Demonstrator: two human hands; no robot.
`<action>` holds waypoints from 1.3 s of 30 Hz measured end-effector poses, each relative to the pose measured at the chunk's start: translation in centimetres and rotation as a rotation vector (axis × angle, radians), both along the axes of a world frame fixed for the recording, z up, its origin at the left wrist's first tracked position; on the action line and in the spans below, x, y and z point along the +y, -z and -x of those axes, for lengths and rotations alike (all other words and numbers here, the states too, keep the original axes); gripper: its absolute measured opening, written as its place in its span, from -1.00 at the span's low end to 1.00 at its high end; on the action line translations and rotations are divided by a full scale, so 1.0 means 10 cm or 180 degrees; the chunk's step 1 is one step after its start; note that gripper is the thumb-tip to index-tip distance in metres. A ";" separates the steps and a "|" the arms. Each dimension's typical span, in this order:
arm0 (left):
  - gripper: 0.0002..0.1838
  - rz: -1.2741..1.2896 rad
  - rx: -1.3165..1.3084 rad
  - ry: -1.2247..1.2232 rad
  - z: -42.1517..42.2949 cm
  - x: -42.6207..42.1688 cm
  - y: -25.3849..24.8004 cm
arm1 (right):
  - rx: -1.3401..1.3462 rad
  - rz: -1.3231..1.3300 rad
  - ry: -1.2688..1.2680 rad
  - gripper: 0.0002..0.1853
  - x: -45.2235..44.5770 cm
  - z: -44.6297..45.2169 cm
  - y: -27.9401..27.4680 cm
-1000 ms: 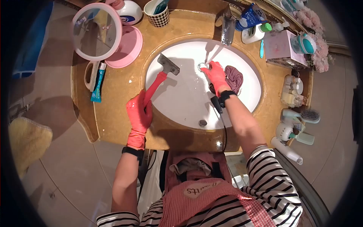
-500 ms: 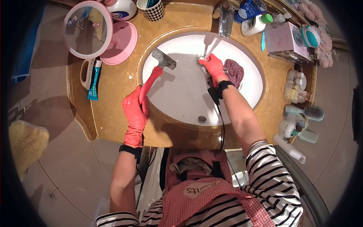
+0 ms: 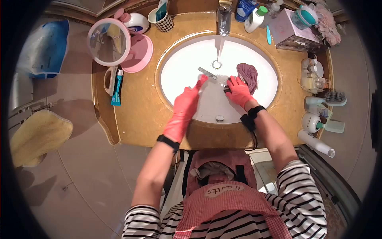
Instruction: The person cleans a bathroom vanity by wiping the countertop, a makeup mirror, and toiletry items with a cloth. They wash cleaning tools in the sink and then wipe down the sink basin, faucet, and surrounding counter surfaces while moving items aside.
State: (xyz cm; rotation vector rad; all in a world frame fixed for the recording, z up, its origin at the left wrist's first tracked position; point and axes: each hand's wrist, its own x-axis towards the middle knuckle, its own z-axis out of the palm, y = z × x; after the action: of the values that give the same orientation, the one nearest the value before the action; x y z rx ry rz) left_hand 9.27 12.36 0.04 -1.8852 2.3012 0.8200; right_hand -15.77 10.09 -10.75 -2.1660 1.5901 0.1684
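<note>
My left hand [image 3: 185, 109], in a pink rubber glove, grips the pink handle of a scraper. The scraper's grey flat head [image 3: 207, 73] is over the white sink basin [image 3: 175, 67], left of centre. My right hand [image 3: 240, 92], gloved too, is low in the basin with fingers curled round something dark, too hidden to name. Touching or close beside that hand lies a crumpled purple cloth [image 3: 248, 75]. Water runs from the faucet [image 3: 224, 20] towards the round drain [image 3: 217, 64].
Left on the counter [image 3: 135, 103] are a round pink mirror [image 3: 108, 42], a pink dish [image 3: 137, 53], a teal tube [image 3: 117, 87] and a checkered cup [image 3: 162, 22]. Bottles, a tissue box [image 3: 290, 30], a hairbrush [image 3: 335, 98] and small jars line the right side.
My left hand has carried the scraper right, over the basin. My right hand has moved from the drain down and right, beside the cloth. The drain is now uncovered, and the view has shifted.
</note>
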 end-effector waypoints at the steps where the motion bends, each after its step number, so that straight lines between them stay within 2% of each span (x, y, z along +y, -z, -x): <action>1: -0.24 -0.0185 0.0017 -0.0016 0.12 -0.05 0.09 | 0.0062 -0.0125 0.0084 -0.35 0.02 -0.03 0.00; 7: -0.13 0.0034 -0.0033 -0.0159 0.51 -0.11 0.29 | -0.0036 0.0085 0.0158 -0.35 0.08 0.00 0.18; 13: -0.13 -0.0081 -0.0147 -0.0330 0.61 -0.03 0.46 | -0.0159 0.0222 0.0207 -0.40 0.11 0.00 0.24; 17: -0.15 0.0131 -0.0003 -0.0312 0.75 -0.12 0.31 | -0.0197 0.0328 0.0223 -0.42 0.13 0.00 0.23; 19: -0.15 -0.0176 -0.0090 -0.0396 0.76 -0.09 0.25 | -0.0167 0.0279 0.0188 -0.41 0.09 0.01 0.19; 21: -0.15 -0.0144 -0.0106 -0.0424 0.78 -0.09 0.21 | -0.0136 0.0178 0.0154 -0.41 0.09 0.00 0.22; 26: -0.15 0.0143 -0.0031 -0.0484 0.81 -0.11 0.32 | -0.0280 0.0383 0.0237 -0.42 0.13 0.00 0.27; 28: -0.16 -0.0169 -0.0134 -0.0452 0.79 -0.01 0.26 | -0.0241 0.0322 0.0222 -0.43 0.09 -0.01 0.25; 39: -0.16 -0.0039 -0.0213 -0.0547 0.79 -0.19 0.33 | -0.0253 0.0284 0.0262 -0.45 0.13 -0.01 0.22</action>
State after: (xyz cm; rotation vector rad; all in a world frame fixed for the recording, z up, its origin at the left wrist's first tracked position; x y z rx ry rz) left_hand 1.36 10.43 -3.21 -2.0943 2.1142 0.7721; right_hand -15.63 11.36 -12.96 -2.1406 1.6671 -0.0144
